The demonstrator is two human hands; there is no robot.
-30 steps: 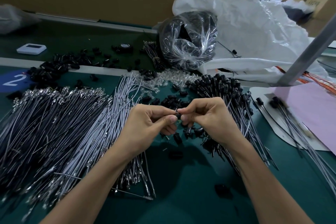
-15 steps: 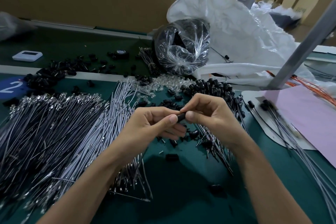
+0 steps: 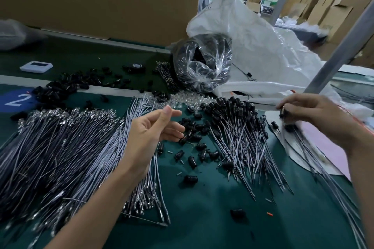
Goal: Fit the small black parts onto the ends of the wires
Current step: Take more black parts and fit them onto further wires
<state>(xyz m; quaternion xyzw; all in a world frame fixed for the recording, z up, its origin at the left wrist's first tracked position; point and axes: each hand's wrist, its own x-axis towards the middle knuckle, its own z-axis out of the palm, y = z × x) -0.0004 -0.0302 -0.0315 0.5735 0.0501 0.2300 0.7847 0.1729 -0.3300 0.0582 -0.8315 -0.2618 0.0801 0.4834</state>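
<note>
1. Small black parts [image 3: 192, 143]. Handling (judged): light, hard and smooth, so likely to roll or slip. Pinch across the body between thumb and fingertip, leaving the open end free.
2. Wires [image 3: 60, 147]. Handling (judged): light, thin and springy, but easily bent. Grip just behind the metal tip so the end does not buckle when pushed home.
3. Appearance, parts: short, glossy black barrels. They lie scattered loose at the middle of the worktop [image 3: 212, 218], with more strewn toward its far left corner.
4. Appearance, wires: pale grey sheath with bright metal tips, lying in a thick fan across the left half of the worktop.
5. Finished wires [image 3: 232, 127]: a heap with black heads, just beside the loose parts on the right-edge side, heads toward the far edge.
6. Held part [image 3: 283, 110]: one black piece pinched at the curled fingertips of the right hand [image 3: 315, 115], above a white card [image 3: 299, 159] near the right edge. Whether a wire trails from it is too blurred to tell.
7. Left hand [image 3: 153, 127]: loosely spread, thumb raised, holding nothing. It sits between the wire fan and the loose parts, fingertips near them; contact cannot be told.
8. Clear beads [image 3: 188, 99]: a small drift beyond the loose parts.
9. Clear bag [image 3: 202, 62] of black pieces, with a white sack [image 3: 253, 36] beside it, at the far edge.
10. Pink sheet [image 3: 327, 143], at the right edge on the card.
11. White device [image 3: 36, 66] and blue disc [image 3: 16, 99] marked "2", toward the far left corner.
</note>
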